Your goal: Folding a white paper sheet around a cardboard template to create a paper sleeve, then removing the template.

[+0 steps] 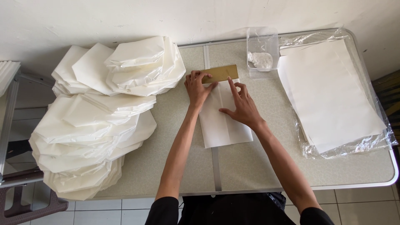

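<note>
Under my left hand the gold template strip looks like stiff card with a dull sheen. My right hand presses a folded sheet of matt white paper, smooth and thin. The piled bags are the same matt paper. The flat paper stack lies in glossy, crinkled clear plastic film. The small container is clear hard plastic. My tabletop is speckled, matt, edged in pale metal.

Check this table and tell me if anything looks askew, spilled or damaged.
Nothing spilled or damaged. Only the folded paper piles look untidy: they lean in slumped heaps and hang over the table's left edge. The sheet stack lies slightly slanted on crinkled plastic wrap.
</note>
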